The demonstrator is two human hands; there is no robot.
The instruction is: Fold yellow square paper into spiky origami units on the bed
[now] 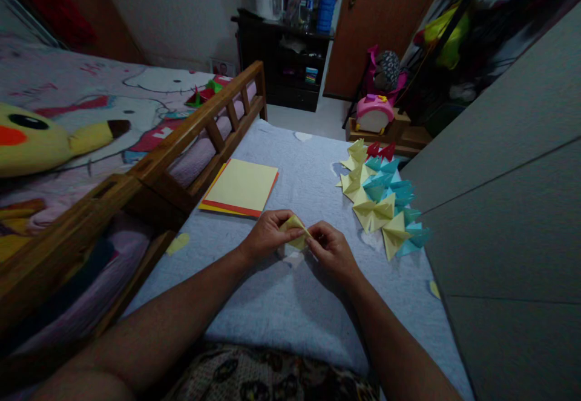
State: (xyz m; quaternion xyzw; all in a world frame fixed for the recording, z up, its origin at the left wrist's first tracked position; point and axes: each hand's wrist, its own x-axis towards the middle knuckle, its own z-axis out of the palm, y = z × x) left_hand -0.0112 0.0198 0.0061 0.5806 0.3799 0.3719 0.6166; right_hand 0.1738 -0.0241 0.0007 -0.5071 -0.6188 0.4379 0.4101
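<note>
A small folded yellow paper (297, 241) is held between both hands, just above the pale blue cloth. My left hand (270, 231) pinches its left side, with the thumb lying across the front. At its right corner, the thumb and fingers of my right hand (332, 247) are closed on the edge. Left of the hands lies a stack of square paper sheets (240, 186), pale yellow on top with red and orange edges showing. Folded yellow paper pieces (373, 212) stand to the right, beside several blue ones (385, 177) and red ones (381, 150).
The blue cloth surface (290, 310) lies between a wooden bed rail (200, 129) on the left and a grey panel (508, 225) on the right. Beyond it are a dark cabinet (281, 56) and a pink toy case (374, 114). A yellow plush (40, 141) rests on the bed.
</note>
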